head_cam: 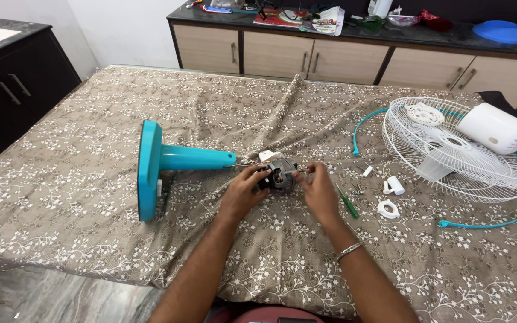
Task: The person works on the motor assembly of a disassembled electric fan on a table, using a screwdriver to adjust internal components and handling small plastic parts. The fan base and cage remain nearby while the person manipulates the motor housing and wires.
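Observation:
A teal fan stand (163, 160) lies on its side on the brown flowered cloth (91, 131), its base to the left. At the stand's right end sits the bare grey fan motor (280, 173) with thin wires. My left hand (243, 190) grips the motor's left side. My right hand (317, 186) pinches the motor's metal shaft on the right. A green-handled screwdriver (348, 203) lies just right of my right hand.
White wire fan grilles (450, 155) with a teal rim ring lie at the right, a white motor cover (495, 127) on them. Small white plastic parts (390, 197) lie between. A cluttered cabinet counter (354, 36) stands behind, a dark cabinet (13, 78) at left.

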